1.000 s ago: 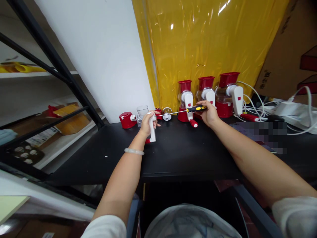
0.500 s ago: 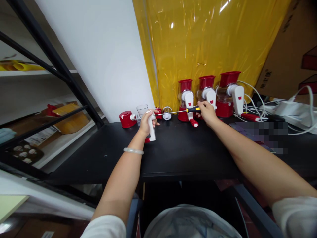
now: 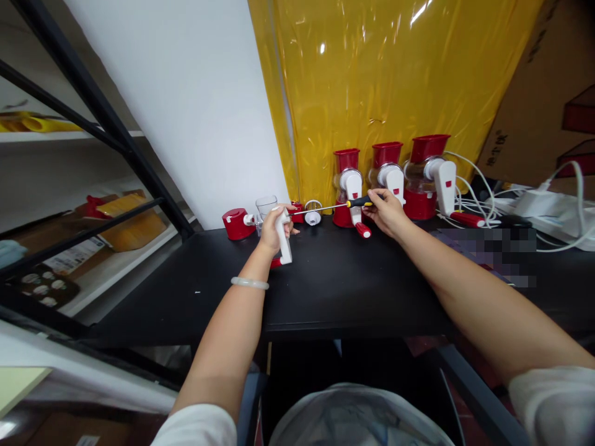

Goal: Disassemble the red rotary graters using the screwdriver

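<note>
My left hand (image 3: pixel 273 230) is closed around a white crank handle (image 3: pixel 283 243) with a red grip at its lower end. Between the fingers and thumb of my right hand (image 3: pixel 385 212) is a yellow-and-black screwdriver (image 3: pixel 360 202), its shaft pointing left to the top of the crank handle. Whether the tip touches a screw is too small to tell. Behind my left hand stand a red base (image 3: pixel 238 224) lying on its side and a clear housing (image 3: pixel 266 205). A drum grater with a white hub (image 3: pixel 313 217) rests below the shaft.
Three red-and-white rotary graters (image 3: pixel 348 186) stand along the back of the black table (image 3: pixel 325 285). White cables and a power strip (image 3: pixel 539 201) lie at the right. A black-framed shelf (image 3: pixel 139 179) is at the left, and a lined bin (image 3: pixel 357 415) below the table edge.
The screwdriver has turned in my right hand and its handle end sits slightly higher. My right fingers have shifted their hold and spread a little. My left hand stays almost in place.
</note>
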The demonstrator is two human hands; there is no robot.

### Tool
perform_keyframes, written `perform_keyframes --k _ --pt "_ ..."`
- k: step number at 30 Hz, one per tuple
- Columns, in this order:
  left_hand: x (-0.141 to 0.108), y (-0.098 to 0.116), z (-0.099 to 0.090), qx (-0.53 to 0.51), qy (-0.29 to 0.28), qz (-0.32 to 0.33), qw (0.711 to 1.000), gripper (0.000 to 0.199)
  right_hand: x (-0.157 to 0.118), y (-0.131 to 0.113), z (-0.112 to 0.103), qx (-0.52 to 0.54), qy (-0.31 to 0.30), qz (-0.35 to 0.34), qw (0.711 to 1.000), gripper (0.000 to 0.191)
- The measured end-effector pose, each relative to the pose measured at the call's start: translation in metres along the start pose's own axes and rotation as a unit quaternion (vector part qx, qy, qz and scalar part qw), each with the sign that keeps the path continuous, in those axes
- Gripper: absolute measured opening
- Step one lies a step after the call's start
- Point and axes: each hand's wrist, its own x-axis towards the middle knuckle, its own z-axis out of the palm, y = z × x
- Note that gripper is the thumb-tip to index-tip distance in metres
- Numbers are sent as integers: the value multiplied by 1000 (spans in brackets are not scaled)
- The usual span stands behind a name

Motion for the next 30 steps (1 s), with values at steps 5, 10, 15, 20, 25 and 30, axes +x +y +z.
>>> perform_keyframes --k 5,10,15,20,25,30 --pt "0 -1 0 7 3 -1 1000 41 -2 -5 0 43 1 7 999 50" --pt "0 -2 1 8 -2 2 1000 41 -3 -10 -2 84 -18 15 996 55" --pt "-1 -2 2 16 -1 -4 1000 41 -5 -13 -2 91 -32 15 995 42" --pt "0 -3 1 17 10 -8 1000 40 -8 -17 -2 53 -54 11 997 27" --pt "0 -5 1 19 14 -8 1000 40 -11 -19 -1 26 -68 -10 997 29" --pt "0 -6 0 20 8 -13 1000 39 -10 -16 0 20 -70 -22 997 28"
